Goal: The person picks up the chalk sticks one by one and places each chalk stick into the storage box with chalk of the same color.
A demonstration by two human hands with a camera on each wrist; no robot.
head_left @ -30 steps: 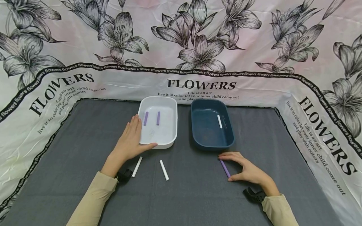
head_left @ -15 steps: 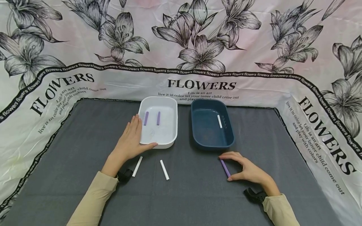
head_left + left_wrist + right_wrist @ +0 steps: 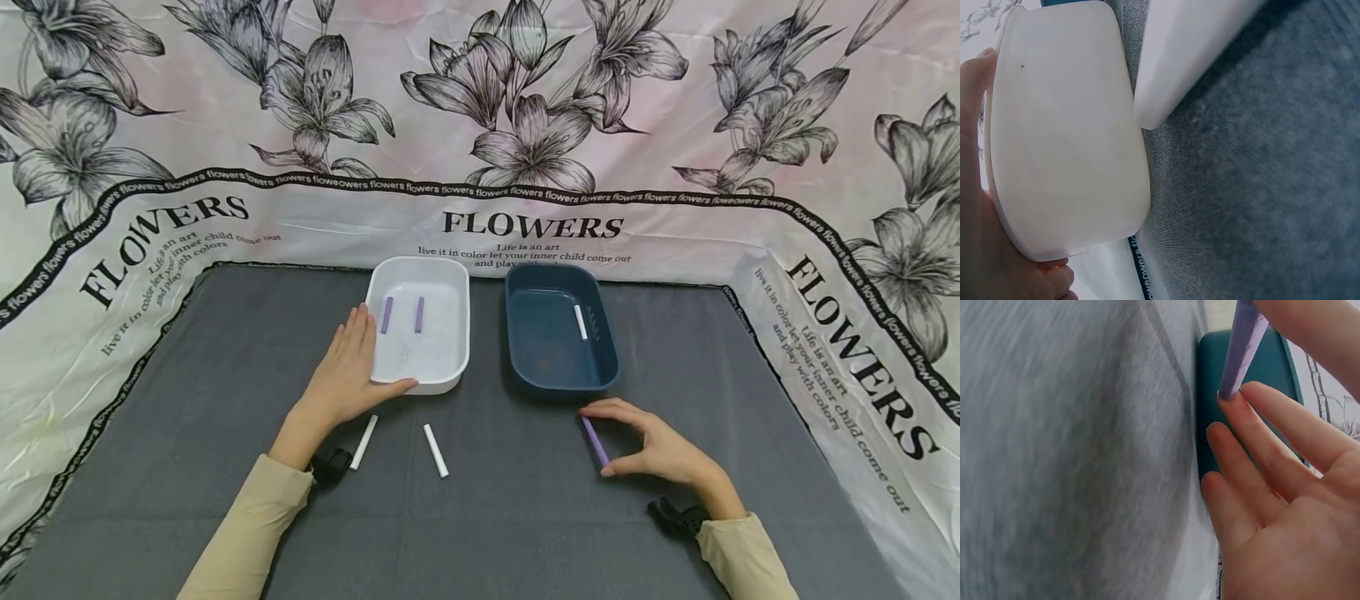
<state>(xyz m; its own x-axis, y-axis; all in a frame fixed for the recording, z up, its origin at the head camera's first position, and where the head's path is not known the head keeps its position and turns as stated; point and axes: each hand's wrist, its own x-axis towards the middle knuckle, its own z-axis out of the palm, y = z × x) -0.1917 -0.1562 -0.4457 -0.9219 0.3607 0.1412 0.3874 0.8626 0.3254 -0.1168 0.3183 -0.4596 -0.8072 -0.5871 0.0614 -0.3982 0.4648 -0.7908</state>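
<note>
From the head view, the white tub (image 3: 420, 333) holds two purple sticks (image 3: 387, 315). The blue tub (image 3: 558, 333) holds one white stick (image 3: 581, 322). The left hand (image 3: 341, 375) lies flat against the white tub, fingers straight. The right hand (image 3: 660, 450) pinches a purple stick (image 3: 596, 442) by its ends, just in front of the blue tub. Two white sticks (image 3: 435, 450) lie on the grey cloth (image 3: 187, 400). The sheet behind says "FLOWERS".

At the left wrist, the hand (image 3: 979, 187) touches the white tub (image 3: 1066, 137).

At the right wrist, fingertips (image 3: 1254, 394) hold the purple stick (image 3: 1241, 350) near the blue tub (image 3: 1266, 369).

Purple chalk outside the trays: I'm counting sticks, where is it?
In the head view, the purple chalk is right of centre, pinched by the right hand, just before the blue tray.
</note>
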